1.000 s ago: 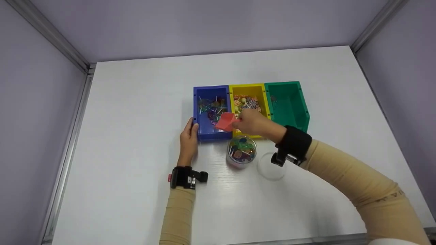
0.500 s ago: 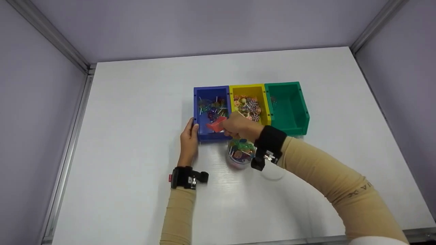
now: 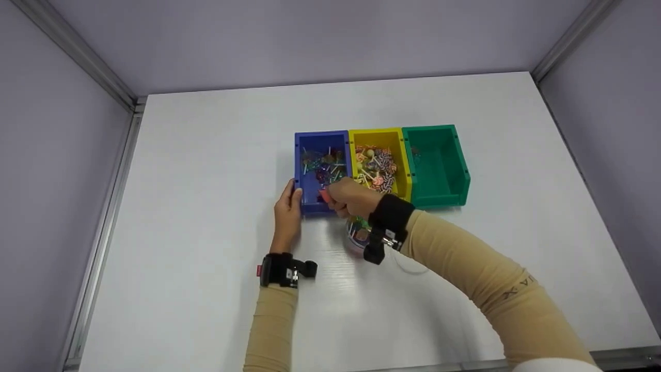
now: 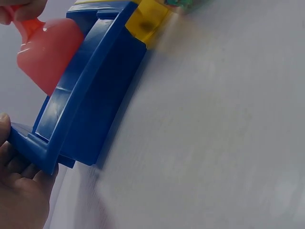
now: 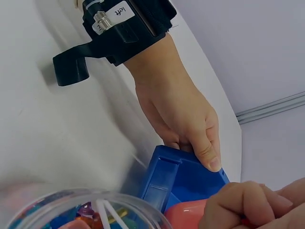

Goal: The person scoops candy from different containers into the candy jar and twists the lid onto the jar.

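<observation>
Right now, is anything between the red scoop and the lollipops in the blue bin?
Nothing visible. The right hand holds the red scoop inside the blue bin near its front wall; bare bin floor lies between it and the lollipops farther back.

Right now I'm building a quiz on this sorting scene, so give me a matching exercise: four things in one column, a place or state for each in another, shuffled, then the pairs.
Things:
1. blue plastic bin
2. yellow plastic bin
3. green plastic bin
4. small red plastic scoop

Places or states:
A. middle of the row, heaped with striped lollipops
B. pinched by the right hand over a bin
C. rightmost, almost bare inside
D. leftmost, its near corner gripped by the left hand

Pairs: 1-D, 2-A, 3-C, 4-B
</observation>
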`<state>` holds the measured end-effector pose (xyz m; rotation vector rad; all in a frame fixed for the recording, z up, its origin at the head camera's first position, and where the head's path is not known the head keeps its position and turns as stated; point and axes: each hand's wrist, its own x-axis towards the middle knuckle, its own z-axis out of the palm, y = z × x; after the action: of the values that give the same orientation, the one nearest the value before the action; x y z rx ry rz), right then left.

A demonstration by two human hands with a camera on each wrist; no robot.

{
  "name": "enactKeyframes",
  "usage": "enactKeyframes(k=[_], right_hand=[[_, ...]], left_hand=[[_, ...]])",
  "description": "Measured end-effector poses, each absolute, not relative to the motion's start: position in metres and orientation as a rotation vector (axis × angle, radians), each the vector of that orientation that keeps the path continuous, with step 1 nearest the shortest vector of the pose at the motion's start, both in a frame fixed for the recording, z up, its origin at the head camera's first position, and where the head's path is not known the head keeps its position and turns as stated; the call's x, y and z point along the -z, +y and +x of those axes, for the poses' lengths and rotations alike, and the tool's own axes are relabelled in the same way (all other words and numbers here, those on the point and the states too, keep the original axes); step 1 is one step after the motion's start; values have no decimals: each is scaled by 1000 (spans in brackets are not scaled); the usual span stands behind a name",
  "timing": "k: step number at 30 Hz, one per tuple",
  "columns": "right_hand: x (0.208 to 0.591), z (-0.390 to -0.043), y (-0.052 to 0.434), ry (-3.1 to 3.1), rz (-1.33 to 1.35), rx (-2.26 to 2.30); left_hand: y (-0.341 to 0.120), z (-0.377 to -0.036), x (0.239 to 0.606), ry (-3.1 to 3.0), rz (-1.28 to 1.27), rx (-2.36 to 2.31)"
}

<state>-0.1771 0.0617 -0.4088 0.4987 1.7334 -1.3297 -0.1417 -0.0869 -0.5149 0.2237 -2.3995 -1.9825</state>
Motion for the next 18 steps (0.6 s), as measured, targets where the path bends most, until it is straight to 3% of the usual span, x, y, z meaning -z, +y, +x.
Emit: enactKeyframes(k=[4,11,18], right_hand=[[412,-179,58,1692,571,1385],[421,-181,52,1713,643,1418],[424,-181,49,1719,642,1431]], left_hand=[[-85,-140,511,-2382,223,1990],[-87,-151,545,-2365,229,1986],[-87,-152,549,-2373,234,1962]])
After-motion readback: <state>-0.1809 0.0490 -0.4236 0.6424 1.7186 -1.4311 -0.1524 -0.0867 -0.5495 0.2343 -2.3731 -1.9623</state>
